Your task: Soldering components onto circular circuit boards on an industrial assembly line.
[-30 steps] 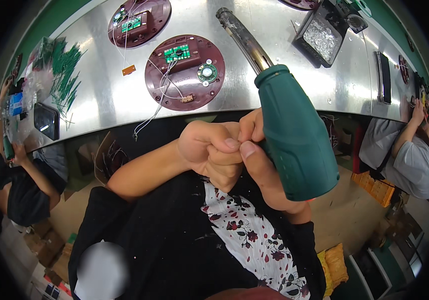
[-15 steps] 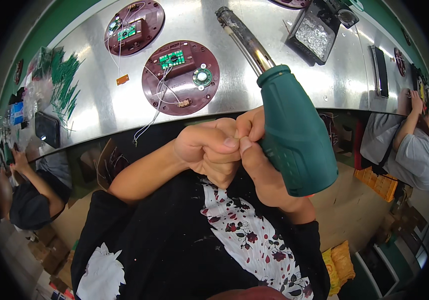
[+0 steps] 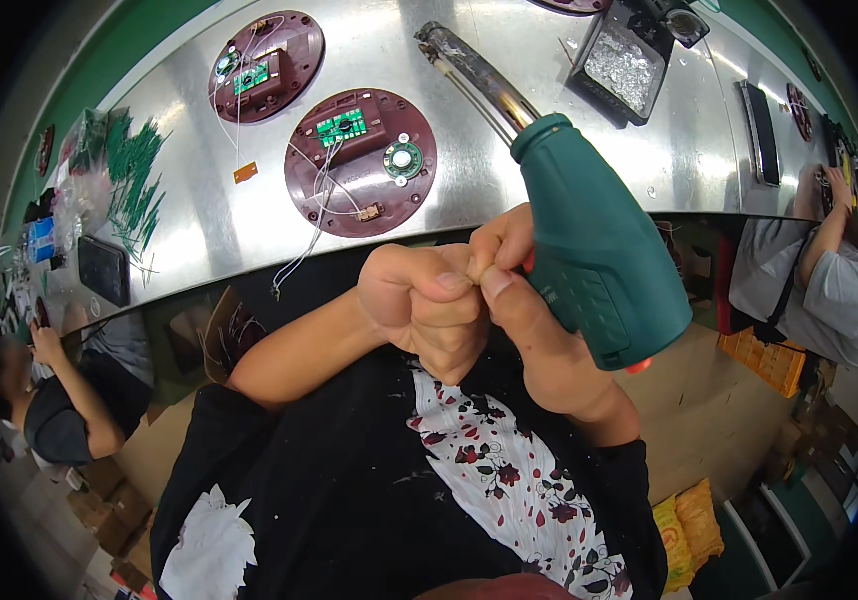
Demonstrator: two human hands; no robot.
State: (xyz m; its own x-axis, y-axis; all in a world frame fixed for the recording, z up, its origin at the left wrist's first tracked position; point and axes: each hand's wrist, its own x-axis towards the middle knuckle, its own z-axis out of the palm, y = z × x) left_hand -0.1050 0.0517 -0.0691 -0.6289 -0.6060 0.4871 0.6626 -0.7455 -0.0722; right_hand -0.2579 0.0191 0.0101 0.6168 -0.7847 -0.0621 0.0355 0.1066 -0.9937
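My left hand [image 3: 427,305] is curled into a fist, its thumb pressed toward the fingertips of my right hand [image 3: 541,345]. The right thumb and forefinger pinch together there. Whatever lies between the fingertips is too small and covered to make out. A dark green heat gun [image 3: 604,250] with a long metal nozzle slants above my right hand, partly covering it; what supports it is not visible. Beyond my hands lies a maroon disc [image 3: 306,160] bearing a green circuit board [image 3: 341,127] and a round speaker-like part [image 3: 402,158]. Thin white wires [image 3: 299,262] trail from it over the table edge.
A second maroon disc [image 3: 299,55] lies farther back, wired to a small orange board [image 3: 245,173]. Green strips [image 3: 132,185] and a black phone [image 3: 104,270] are left. A black tray [image 3: 589,88] of shiny bits stands back right. People sit at both sides.
My hands stay pressed together at the fingertips. The view has shifted slightly, and the heat gun now appears a little more tilted, its rear end farther right.
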